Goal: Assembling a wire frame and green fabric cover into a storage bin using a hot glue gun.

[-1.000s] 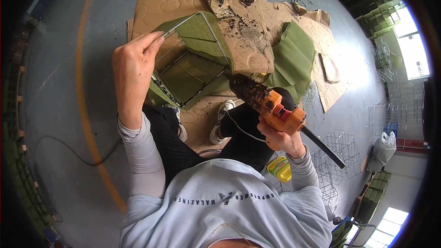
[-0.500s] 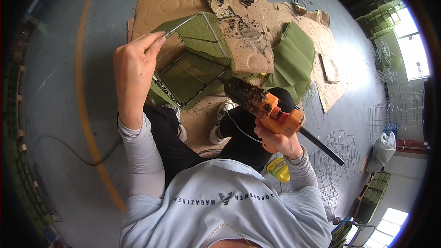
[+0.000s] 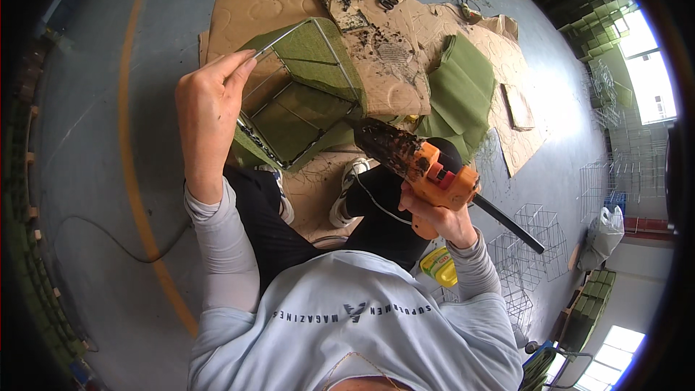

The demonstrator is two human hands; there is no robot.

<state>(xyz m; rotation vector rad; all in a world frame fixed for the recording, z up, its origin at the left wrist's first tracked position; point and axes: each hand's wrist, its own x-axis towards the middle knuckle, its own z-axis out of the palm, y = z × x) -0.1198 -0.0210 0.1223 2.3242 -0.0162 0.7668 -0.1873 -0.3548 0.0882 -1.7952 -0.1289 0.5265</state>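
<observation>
My left hand [image 3: 211, 100] pinches the top rim of a box-shaped wire frame [image 3: 295, 81] partly covered in green fabric. Beads of black glue run along the frame's lower edge on the near left. In my right hand [image 3: 443, 215] is an orange hot glue gun [image 3: 443, 177], its front half caked in black residue. A long black glue stick [image 3: 510, 224] sticks out of its back end. The gun's nozzle points at the right side of the frame, close to its corner; whether they touch, I cannot tell. Sheets of green fabric [image 3: 461, 94] lie to the right of the frame.
Brown cardboard [image 3: 250, 11] lies under the work. On it are a glue-smeared board [image 3: 342, 9], black-handled scissors [image 3: 387, 1] and dark crumbs. A yellow container [image 3: 440, 266] stands by my right forearm. Wire frames [image 3: 539, 235] stand at the right; a cable [image 3: 119, 235] crosses the floor at the left.
My left hand and the wire frame have shifted very slightly to the left. The glue gun has barely moved, and both grips are the same.
</observation>
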